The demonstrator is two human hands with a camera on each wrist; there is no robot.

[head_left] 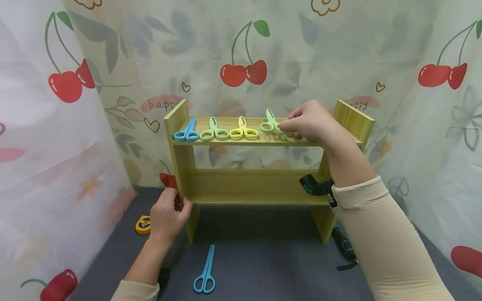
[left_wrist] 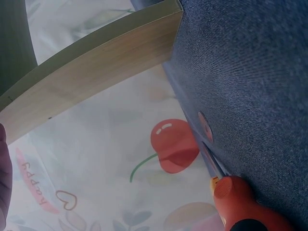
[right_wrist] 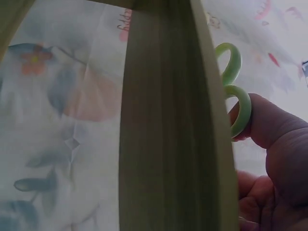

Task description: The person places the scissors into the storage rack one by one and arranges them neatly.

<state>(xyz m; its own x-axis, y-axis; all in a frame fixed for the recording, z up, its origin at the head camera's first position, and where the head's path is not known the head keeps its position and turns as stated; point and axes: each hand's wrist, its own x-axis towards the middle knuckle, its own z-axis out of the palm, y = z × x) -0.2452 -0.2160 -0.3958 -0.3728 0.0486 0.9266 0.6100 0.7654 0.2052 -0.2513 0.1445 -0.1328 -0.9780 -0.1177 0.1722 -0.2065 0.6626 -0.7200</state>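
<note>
On the top board of the wooden shelf [head_left: 260, 186], my right hand [head_left: 314, 121] pinches a light green pair of scissors [head_left: 269, 122] by one handle loop. In the right wrist view, the thumb presses against the lower green loop [right_wrist: 244, 110]. A bit of green shows beneath the fingers, but I cannot tell what it is. Left of it lie yellow scissors [head_left: 244, 133], other green scissors [head_left: 214, 133] and blue scissors [head_left: 186, 133], handles toward me. My left hand [head_left: 167, 215] holds the front edge of the shelf's left side panel [head_left: 180, 167].
Another blue pair of scissors [head_left: 205, 276] lies on the dark cloth in front. A yellow tape measure [head_left: 143, 225] and a red-handled tool [left_wrist: 248, 207] are left of the shelf. A black-and-green tool [head_left: 316, 187] sits on the lower board; a dark handled tool [head_left: 342, 244] lies right.
</note>
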